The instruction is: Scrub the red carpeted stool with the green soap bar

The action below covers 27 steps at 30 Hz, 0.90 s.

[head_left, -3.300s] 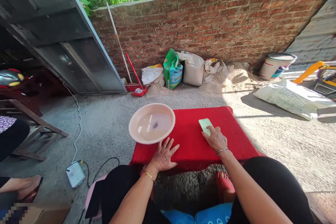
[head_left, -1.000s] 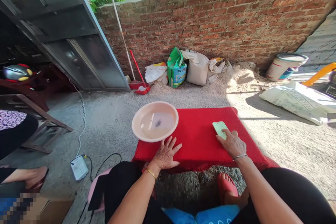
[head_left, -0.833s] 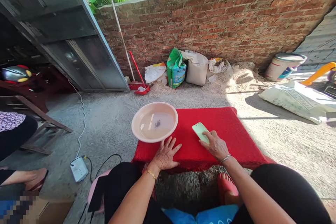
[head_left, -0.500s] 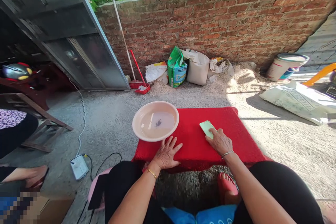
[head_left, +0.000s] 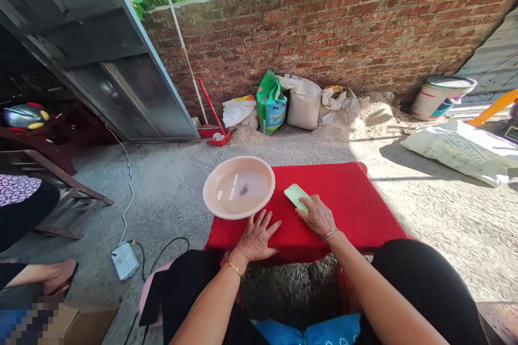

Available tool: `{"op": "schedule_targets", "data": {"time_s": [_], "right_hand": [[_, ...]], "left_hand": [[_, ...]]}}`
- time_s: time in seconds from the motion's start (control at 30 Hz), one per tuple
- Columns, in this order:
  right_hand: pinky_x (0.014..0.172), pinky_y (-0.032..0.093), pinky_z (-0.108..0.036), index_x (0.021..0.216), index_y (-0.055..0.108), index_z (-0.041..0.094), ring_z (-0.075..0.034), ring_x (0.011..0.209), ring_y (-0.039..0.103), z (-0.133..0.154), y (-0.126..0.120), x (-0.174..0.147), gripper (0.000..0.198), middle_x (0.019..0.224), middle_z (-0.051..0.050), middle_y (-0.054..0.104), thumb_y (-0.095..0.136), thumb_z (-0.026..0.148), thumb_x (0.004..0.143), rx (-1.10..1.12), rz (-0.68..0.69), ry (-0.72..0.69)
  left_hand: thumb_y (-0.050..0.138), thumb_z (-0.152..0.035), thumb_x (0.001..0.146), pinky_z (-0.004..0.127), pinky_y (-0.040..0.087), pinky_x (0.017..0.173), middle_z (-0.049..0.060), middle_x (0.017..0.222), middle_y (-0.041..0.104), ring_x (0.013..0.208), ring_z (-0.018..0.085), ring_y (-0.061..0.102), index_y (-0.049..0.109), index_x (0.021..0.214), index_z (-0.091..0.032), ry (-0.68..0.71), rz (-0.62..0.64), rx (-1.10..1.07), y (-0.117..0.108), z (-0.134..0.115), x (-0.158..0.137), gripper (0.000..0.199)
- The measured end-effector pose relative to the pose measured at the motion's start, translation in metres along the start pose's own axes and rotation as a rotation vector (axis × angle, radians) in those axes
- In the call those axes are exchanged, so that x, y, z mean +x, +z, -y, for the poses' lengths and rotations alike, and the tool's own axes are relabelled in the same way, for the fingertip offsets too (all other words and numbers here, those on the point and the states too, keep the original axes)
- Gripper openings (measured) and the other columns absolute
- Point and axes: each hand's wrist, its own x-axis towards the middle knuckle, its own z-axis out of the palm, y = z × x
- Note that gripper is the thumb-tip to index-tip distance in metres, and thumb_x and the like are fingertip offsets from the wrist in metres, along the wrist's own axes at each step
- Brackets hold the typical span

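A red fuzzy cloth (head_left: 335, 186) covers a low table in front of my knees. My left hand (head_left: 257, 236) lies flat on its near left part, fingers spread, close to the rim of a pale pink basin (head_left: 213, 206). Water fills part of the basin, with a small dark clump (head_left: 243, 190) in it. My right hand (head_left: 318, 216) grips a flat light-green block (head_left: 297, 195) with rounded corners, held against the cloth right of the basin. The block's underside is hidden, so its exact kind cannot be made out.
Along the brick wall (head_left: 343, 27) stand a green sack (head_left: 272, 105), a whitish sack (head_left: 303, 105) and a red dustpan (head_left: 218, 137). A power strip (head_left: 124, 261) with cables lies left on the concrete. Another person's foot (head_left: 59, 275) shows at far left.
My right hand has slid left across the cloth with the light-green block, nearer to the basin. My left hand stays in place. The red-shod foot under the table has mostly gone from sight.
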Motion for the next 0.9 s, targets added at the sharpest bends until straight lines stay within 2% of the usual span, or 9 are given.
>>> {"op": "schedule_targets", "data": {"time_s": [0.13,0.23,0.4,0.67,0.8,0.9], "right_hand": [[0.068,0.044,-0.028,0.126,0.056,0.029,-0.023,0.086,0.058,-0.023,-0.013,0.003,0.038,0.100,-0.009,0.048,0.051,0.050,0.095,-0.075,0.036,0.249],[0.070,0.045,-0.030,0.131,0.052,0.029,-0.025,0.089,0.058,-0.033,-0.020,0.003,0.043,0.100,-0.010,0.049,0.045,0.054,0.096,-0.054,0.079,0.315],[0.077,0.046,-0.035,0.136,0.048,0.031,-0.028,0.095,0.057,-0.038,-0.023,0.003,0.046,0.102,-0.012,0.051,0.049,0.051,0.094,-0.052,0.166,0.307],[0.076,0.046,-0.035,0.137,0.046,0.030,-0.028,0.094,0.059,-0.046,-0.027,0.006,0.047,0.103,-0.012,0.052,0.050,0.049,0.094,-0.042,0.248,0.295],[0.070,0.046,-0.032,0.136,0.046,0.028,-0.025,0.087,0.059,-0.034,-0.025,0.004,0.045,0.102,-0.011,0.050,0.045,0.048,0.096,-0.051,0.170,0.276],[0.066,0.044,-0.027,0.136,0.046,0.028,-0.022,0.085,0.058,-0.015,-0.018,0.002,0.043,0.104,-0.009,0.048,0.047,0.046,0.096,-0.039,0.099,0.128]], "left_hand": [[0.064,-0.064,0.067,0.056,0.009,0.110,0.012,0.151,0.028,0.139,0.034,0.019,0.035,0.142,-0.031,-0.004,-0.005,0.007,0.000,0.000,0.000,0.087],[0.064,-0.065,0.067,0.056,0.009,0.110,0.012,0.151,0.028,0.139,0.034,0.019,0.035,0.142,-0.032,-0.003,-0.010,0.010,0.001,0.000,0.000,0.087],[0.062,-0.068,0.068,0.057,0.011,0.109,0.012,0.151,0.027,0.139,0.034,0.019,0.034,0.143,-0.033,-0.004,-0.007,0.013,0.005,0.001,0.000,0.087],[0.062,-0.066,0.068,0.057,0.010,0.110,0.013,0.152,0.026,0.140,0.034,0.018,0.033,0.143,-0.032,0.004,0.000,-0.013,0.003,0.001,-0.001,0.087],[0.063,-0.066,0.068,0.057,0.010,0.110,0.013,0.152,0.026,0.140,0.034,0.017,0.033,0.143,-0.032,0.001,-0.002,-0.010,0.002,0.000,-0.001,0.088],[0.061,-0.067,0.069,0.057,0.011,0.110,0.013,0.152,0.027,0.140,0.034,0.017,0.033,0.143,-0.032,0.002,-0.004,-0.005,0.001,0.000,-0.001,0.087]]}}
